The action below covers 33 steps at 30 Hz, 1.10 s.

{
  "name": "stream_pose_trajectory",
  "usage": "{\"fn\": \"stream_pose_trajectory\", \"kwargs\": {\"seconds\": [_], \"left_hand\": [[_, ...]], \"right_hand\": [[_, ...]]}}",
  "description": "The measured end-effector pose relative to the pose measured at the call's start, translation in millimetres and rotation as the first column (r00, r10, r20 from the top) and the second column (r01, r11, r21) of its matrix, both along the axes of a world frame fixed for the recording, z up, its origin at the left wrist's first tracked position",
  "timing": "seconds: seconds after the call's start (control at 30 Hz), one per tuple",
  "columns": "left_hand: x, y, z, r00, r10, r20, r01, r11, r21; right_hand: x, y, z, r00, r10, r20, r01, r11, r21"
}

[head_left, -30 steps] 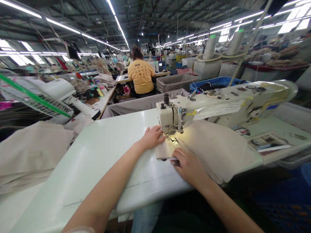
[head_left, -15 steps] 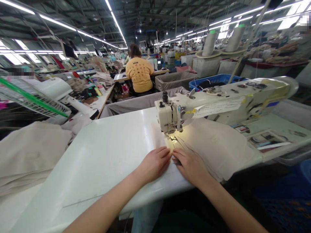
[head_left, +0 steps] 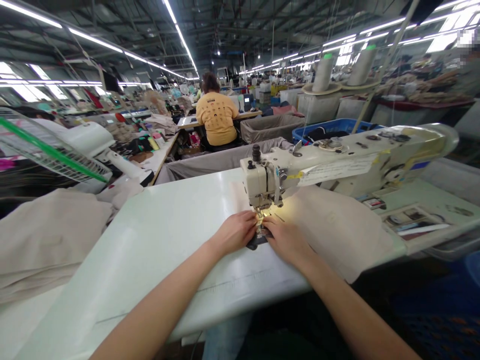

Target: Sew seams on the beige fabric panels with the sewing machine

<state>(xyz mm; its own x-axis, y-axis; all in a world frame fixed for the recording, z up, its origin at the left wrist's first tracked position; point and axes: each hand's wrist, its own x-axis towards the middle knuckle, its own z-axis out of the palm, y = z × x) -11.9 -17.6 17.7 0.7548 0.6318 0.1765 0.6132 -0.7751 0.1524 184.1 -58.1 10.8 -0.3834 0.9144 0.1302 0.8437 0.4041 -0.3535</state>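
A small yellow light [head_left: 267,212] shines right by the fingertips of the left hand [head_left: 234,232] and the right hand [head_left: 288,240], under the sewing machine [head_left: 258,182]. Long white lamps [head_left: 180,32] glow high up, far past the hands. Just past the left hand, the pale table [head_left: 180,225] has a shiny streak. Nearer than the hands, under the table's edge, it is very dark. Far to their left, the fan [head_left: 88,140] looks stretched. Things far past them look fuzzy.
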Motion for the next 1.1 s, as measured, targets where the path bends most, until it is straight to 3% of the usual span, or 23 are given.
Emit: {"fn": "stream_pose_trajectory", "kwargs": {"seconds": [0.33,0.5,0.73,0.93,1.1], "left_hand": [[-3.7,3.5,-3.9,0.999,0.000,0.048,0.000,1.000,0.006],[-6.2,0.0,-12.7,0.992,0.071,0.100,-0.075,0.996,0.045],[-6.6,-7.7,-9.9,0.990,0.142,0.008,-0.143,0.989,0.048],[5.4,-27.9,-2.8,0.965,0.228,-0.127,-0.223,0.973,0.057],[1.6,-27.9,-5.9,0.970,0.228,-0.090,-0.222,0.972,0.072]], "right_hand": [[3.0,-18.6,-7.1,0.999,-0.009,-0.040,0.010,1.000,0.004],[3.2,-24.6,-10.8,0.998,-0.027,-0.053,0.028,0.999,0.020],[4.9,-25.0,-10.9,0.995,-0.031,-0.093,0.033,0.999,0.019],[8.1,-27.9,-4.9,0.989,-0.051,-0.142,0.050,0.999,-0.014],[9.5,-26.9,-5.7,0.986,-0.049,-0.160,0.045,0.998,-0.032]]}}
